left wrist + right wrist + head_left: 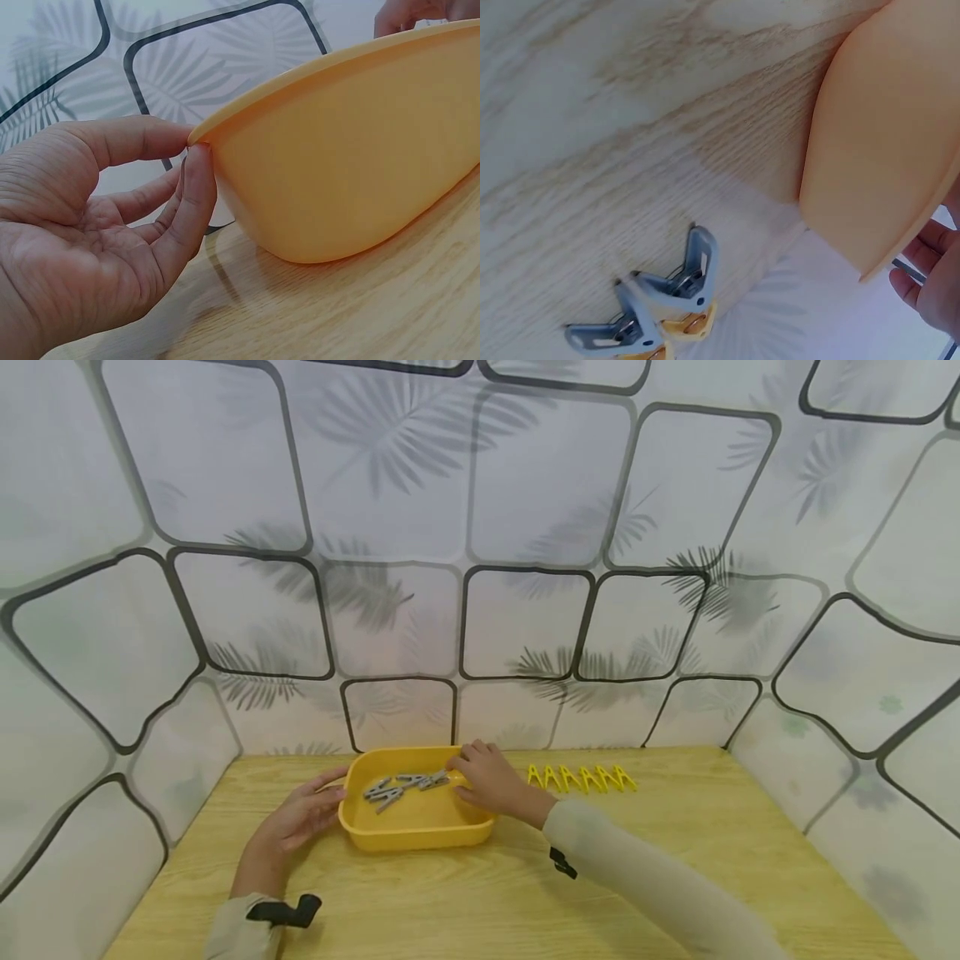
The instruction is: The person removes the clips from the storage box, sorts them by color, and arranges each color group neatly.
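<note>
A yellow plastic basin [420, 839] stands on the table, with several grey spring clips [386, 795] lying inside. My left hand [306, 814] is at its left end. In the left wrist view, the thumb and a finger of that hand pinch the basin's rim [199, 135]. My right hand [491, 781] reaches over the basin's right end, fingers inside by the clips. A thin grey piece [909, 270], seemingly part of a clip, shows between its fingertips in the right wrist view; the rest is hidden by the basin wall.
Right of the basin, several yellow spring clips [581, 778] form a row on the wooden table [450, 902]. Blue-grey clips [679, 277] with yellow parts beside them show in the right wrist view. A patterned fabric wall [525, 627] rises behind the table.
</note>
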`<state>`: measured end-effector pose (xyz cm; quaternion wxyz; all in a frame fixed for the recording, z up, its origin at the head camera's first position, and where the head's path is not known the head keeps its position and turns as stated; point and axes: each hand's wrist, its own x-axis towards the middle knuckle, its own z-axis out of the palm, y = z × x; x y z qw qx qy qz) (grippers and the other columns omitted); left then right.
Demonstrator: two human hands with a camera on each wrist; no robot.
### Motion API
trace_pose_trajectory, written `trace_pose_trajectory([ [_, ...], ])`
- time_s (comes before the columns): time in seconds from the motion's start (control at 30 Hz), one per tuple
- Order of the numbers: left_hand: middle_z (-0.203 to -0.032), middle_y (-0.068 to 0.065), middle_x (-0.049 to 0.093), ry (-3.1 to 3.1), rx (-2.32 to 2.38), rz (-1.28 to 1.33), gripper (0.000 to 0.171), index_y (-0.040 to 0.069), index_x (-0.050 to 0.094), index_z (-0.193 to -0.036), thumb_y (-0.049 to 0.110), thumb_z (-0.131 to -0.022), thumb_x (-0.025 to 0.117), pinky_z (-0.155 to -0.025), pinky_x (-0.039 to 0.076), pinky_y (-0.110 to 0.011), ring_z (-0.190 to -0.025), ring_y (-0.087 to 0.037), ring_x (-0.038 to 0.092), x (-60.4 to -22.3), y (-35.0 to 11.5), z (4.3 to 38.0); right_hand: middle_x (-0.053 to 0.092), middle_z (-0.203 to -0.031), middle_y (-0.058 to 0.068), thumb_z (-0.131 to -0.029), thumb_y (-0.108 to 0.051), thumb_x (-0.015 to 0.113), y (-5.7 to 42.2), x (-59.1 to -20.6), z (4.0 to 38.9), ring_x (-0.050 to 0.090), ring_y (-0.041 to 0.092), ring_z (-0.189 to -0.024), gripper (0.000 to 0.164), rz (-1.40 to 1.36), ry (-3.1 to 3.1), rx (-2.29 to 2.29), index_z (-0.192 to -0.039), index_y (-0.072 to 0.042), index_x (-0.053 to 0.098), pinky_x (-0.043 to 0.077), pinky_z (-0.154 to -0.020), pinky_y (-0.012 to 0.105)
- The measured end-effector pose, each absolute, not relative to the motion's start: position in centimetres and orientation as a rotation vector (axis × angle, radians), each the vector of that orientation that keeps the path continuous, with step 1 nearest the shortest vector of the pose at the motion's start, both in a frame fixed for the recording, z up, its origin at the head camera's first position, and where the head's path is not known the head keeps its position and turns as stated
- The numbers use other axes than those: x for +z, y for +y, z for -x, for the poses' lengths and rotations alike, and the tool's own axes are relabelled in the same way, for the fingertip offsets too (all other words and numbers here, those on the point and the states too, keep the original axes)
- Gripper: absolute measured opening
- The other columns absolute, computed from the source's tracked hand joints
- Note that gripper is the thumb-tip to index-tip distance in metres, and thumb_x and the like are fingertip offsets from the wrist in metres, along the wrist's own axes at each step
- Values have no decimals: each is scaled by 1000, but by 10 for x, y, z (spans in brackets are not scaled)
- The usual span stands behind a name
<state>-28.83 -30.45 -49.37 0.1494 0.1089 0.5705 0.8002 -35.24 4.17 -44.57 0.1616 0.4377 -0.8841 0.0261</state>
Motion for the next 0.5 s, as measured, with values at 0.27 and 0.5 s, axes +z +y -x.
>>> trace_pose_trajectory([
  [0.27, -114, 5, 72, 1654, 2293, -288, 33, 28, 59, -125, 3, -107, 46, -84, 58, -22, -101, -7, 70, -493, -304, 288, 61, -109, 2, -96, -32, 73, 24, -455, 361, 50, 20, -96, 31, -1213, -2613, -121, -125, -21, 68, 46, -88, 40],
  [0.5, -115, 5, 72, 1640, 2296, -315, 35, 29, 60, -126, 3, -107, 46, -84, 58, -22, -101, -6, 69, -492, -305, 287, 61, -110, 1, -97, -34, 72, 16, -455, 362, 49, 19, -95, 28, -1168, -2646, -210, -123, -23, 71, 43, -86, 37],
])
